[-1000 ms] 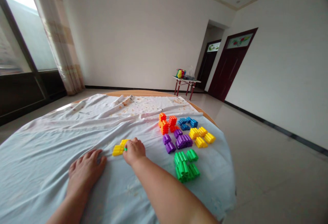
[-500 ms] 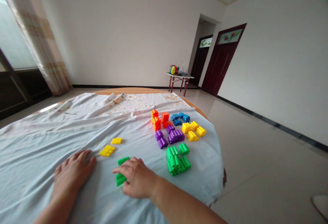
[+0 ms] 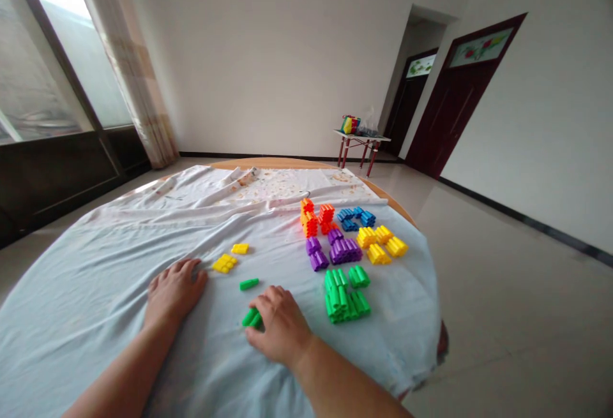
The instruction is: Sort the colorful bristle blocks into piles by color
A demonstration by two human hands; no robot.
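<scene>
My left hand [image 3: 175, 291] lies palm down on the cloth, fingers spread and holding nothing. Just beyond its fingertips are a few yellow plastic blocks [image 3: 225, 263] of joined tubes, with another yellow block [image 3: 240, 248] behind them. The thumb and fingers of my right hand [image 3: 281, 327] are curled around the right end of a green plastic block [image 3: 249, 317], partly hiding it. A single slim green block [image 3: 249, 284] lies apart, a little beyond those fingers. To the right of my right hand stands a stacked cluster of green blocks [image 3: 338, 300].
Farther back are grouped purple blocks [image 3: 345, 251], orange blocks [image 3: 309, 221], blue blocks [image 3: 349, 224] and yellow blocks [image 3: 378, 254]. A wrinkled pale cloth [image 3: 115, 265] covers the round table [image 3: 272, 163]. A small side table [image 3: 363, 136] with bags stands by the far wall.
The view has swung left, so everything appears farther right. My right hand has drawn back from over the two green pieces, uncovering the far one, and its fingers now curl at the nearer one.
</scene>
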